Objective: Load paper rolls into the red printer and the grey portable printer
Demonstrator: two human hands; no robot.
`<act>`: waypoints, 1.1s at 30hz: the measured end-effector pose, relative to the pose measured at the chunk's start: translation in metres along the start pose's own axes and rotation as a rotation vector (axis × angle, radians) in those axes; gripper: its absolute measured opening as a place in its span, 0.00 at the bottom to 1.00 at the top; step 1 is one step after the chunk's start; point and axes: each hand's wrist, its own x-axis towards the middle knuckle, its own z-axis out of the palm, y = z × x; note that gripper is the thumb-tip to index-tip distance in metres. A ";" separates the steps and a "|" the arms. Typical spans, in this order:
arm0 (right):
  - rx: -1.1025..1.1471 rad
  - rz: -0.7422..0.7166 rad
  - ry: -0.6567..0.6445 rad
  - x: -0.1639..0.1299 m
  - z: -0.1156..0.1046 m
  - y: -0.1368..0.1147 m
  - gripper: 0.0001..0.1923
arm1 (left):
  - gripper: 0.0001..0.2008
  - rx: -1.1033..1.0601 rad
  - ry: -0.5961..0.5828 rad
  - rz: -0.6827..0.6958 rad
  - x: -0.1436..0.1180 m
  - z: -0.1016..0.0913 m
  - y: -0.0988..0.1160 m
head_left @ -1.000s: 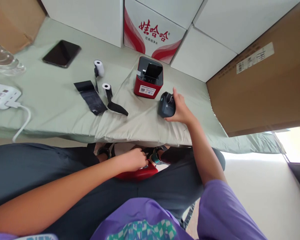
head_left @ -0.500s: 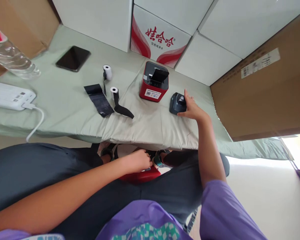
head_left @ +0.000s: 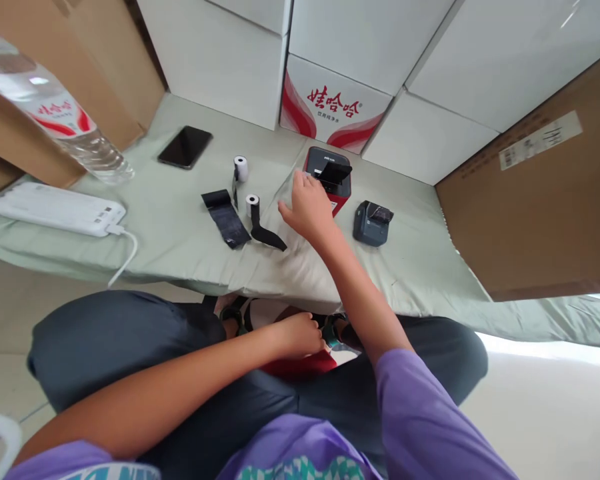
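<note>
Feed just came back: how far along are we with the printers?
Done: dark grey printer sits released on the cloth. In hand: right hand reaches at the red printer, lid up; left hand rests on a red item in the lap. Left: both paper rolls lie loose.

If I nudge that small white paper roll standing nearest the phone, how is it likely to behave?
The white paper roll stands on end on the cloth-covered table, so it probably tips easily and then rolls. It looks small and likely light. Its dark strip trailing flat on the cloth seems floppy and might drag along.
</note>
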 end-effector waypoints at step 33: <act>-0.067 0.082 0.052 0.029 0.027 -0.016 0.31 | 0.06 -0.040 -0.042 -0.017 -0.002 0.008 -0.002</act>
